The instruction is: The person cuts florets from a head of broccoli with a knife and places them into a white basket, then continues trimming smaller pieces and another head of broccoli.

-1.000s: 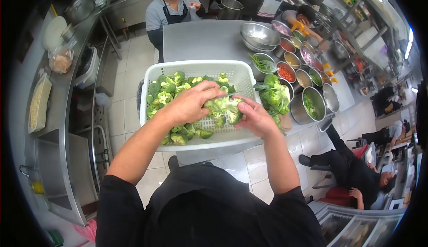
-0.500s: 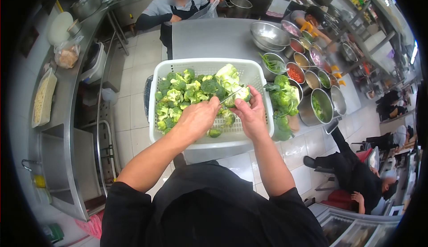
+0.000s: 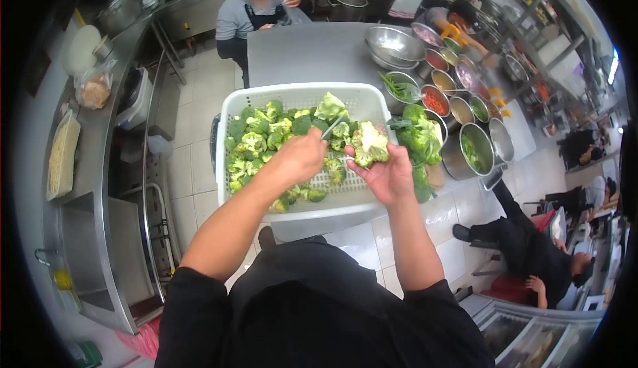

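Two hands over the basket right now. My right hand (image 3: 389, 175) is palm up, fingers curled around a broccoli piece (image 3: 369, 147), cut side pale and facing up, held just above the right part of the white basket (image 3: 229, 112). My left hand (image 3: 300, 156) is closed around a small knife (image 3: 331, 128), blade poking out toward the broccoli piece, tip close to it but I can't tell if it's actually touching.

Under both hands the basket is a slotted plastic one, sitting on the near end of the steel table (image 3: 312, 52). Cut florets (image 3: 256, 142) are piled mostly in its left and back part, a few loose ones near the front edge. One bigger pale chunk (image 3: 330, 107) leans against the back wall.

Just right of the basket there's a heap of uncut broccoli heads (image 3: 417, 135) on the table. Beyond that, a row of steel pots and bowls (image 3: 468, 148) with chopped stuff in them, red, green, purple. A big empty-looking mixing bowl (image 3: 395, 45) sits further back.

Across the table a person in a dark apron (image 3: 259, 12) stands at the far end. Another person (image 3: 531, 255) is sitting low on the floor side to my right.
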### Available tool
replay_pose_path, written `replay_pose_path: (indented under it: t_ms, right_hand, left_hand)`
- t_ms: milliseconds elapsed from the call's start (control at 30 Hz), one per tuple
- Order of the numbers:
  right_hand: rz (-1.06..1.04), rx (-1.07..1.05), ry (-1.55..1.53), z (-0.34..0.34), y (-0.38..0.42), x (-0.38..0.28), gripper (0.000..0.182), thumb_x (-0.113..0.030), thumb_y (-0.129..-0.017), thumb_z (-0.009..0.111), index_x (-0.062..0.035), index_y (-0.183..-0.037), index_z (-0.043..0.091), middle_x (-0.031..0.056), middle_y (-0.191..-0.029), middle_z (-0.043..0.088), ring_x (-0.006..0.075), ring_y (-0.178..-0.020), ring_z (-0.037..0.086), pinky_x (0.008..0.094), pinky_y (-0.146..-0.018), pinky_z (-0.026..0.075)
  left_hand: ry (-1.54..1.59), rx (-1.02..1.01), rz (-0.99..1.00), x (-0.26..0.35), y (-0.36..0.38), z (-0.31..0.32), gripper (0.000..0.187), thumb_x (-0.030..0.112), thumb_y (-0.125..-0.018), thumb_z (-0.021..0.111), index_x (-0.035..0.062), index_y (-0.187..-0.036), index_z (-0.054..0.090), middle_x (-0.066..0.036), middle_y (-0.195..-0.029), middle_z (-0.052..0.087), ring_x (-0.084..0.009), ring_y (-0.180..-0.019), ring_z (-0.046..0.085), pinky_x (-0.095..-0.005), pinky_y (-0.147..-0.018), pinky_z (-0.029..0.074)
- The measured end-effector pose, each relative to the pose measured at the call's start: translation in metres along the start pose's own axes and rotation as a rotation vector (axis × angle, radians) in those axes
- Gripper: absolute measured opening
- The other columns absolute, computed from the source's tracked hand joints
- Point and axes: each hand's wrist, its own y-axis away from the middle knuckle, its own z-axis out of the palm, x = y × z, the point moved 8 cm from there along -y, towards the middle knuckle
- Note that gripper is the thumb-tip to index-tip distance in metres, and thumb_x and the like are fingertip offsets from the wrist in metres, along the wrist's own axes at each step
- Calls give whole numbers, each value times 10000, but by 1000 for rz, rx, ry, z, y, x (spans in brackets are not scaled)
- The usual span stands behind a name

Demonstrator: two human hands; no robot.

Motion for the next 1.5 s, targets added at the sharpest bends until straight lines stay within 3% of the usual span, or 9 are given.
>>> replay_pose_path:
  t_ms: [167, 300, 567, 700, 1000, 1133, 1233, 1267, 1500]
  right_hand:
    - [7, -17, -97, -10, 0, 5, 513, -211, -946, 446, 2, -1413, 425, 201, -1332, 565, 344, -1183, 594, 476, -1001, 483]
    - [-11, -24, -104, -8, -2, 5, 496, -191, -944, 412, 37, -1383, 453, 205, -1324, 570, 337, -1233, 562, 472, -1029, 457]
    - [-20, -70, -103, 0, -4, 8, 475, -152, -938, 405, 67, -1355, 466, 192, -1320, 576, 324, -1232, 556, 463, -1051, 437]
    - [-5, 108, -72, -8, -4, 17, 384, -93, -922, 435, 53, -1268, 516, 164, -1259, 594, 303, -1157, 586, 452, -1037, 450]
    - [207, 170, 87, -34, 5, 32, 303, -55, -916, 473, 62, -1188, 536, 165, -1232, 584, 308, -1112, 599, 493, -999, 483]
    - [184, 168, 55, -22, 17, 21, 299, -111, -950, 491, 24, -1214, 535, 166, -1228, 599, 307, -1133, 601, 517, -1015, 474]
    - [79, 284, -59, -24, 12, 18, 301, -185, -992, 488, -22, -1241, 534, 155, -1231, 613, 299, -1130, 611, 509, -1003, 476]
    - [44, 322, -100, -23, 9, 20, 305, -212, -1006, 485, -38, -1251, 532, 151, -1233, 618, 296, -1126, 616, 503, -995, 478]
    - [-122, 282, -41, -16, -7, 25, 437, -254, -1023, 447, -25, -1392, 391, 167, -1284, 604, 300, -1164, 614, 466, -963, 482]
  left_hand:
    - [-42, 106, 329, 35, 27, 4, 240, 250, -1031, 463, 15, -980, 466, -256, -833, 639, -472, -765, 621, -550, -679, 486]
    - [-95, 166, 389, 46, 34, 8, 218, 246, -1029, 477, 34, -978, 478, -217, -846, 656, -422, -786, 650, -515, -669, 516]
    - [-144, 146, 382, 44, 27, 15, 196, 205, -1011, 482, 12, -978, 486, -217, -886, 674, -416, -775, 663, -519, -650, 522]
    - [-295, 14, 252, 31, 10, 32, 137, 131, -940, 529, 8, -993, 497, -237, -853, 670, -408, -752, 672, -509, -622, 529]
    - [-498, 118, 124, 21, 12, 34, 138, 69, -887, 523, 9, -1011, 525, -228, -896, 649, -427, -748, 680, -497, -633, 552]
    - [-400, 12, 166, 5, 5, 22, 150, 116, -941, 512, -15, -1014, 515, -223, -759, 654, -347, -653, 694, -483, -624, 541]
    - [145, -154, 45, 29, 19, 19, 224, 203, -1018, 451, -14, -990, 500, -213, -675, 638, -350, -563, 663, -482, -605, 527]
    - [202, -90, 151, 32, 21, 25, 274, 255, -1048, 417, -3, -986, 486, -208, -652, 622, -363, -520, 634, -480, -588, 516]
    - [166, 54, 286, 43, 27, 33, 222, 201, -1021, 465, -20, -1035, 458, -284, -694, 607, -494, -684, 615, -569, -632, 465]
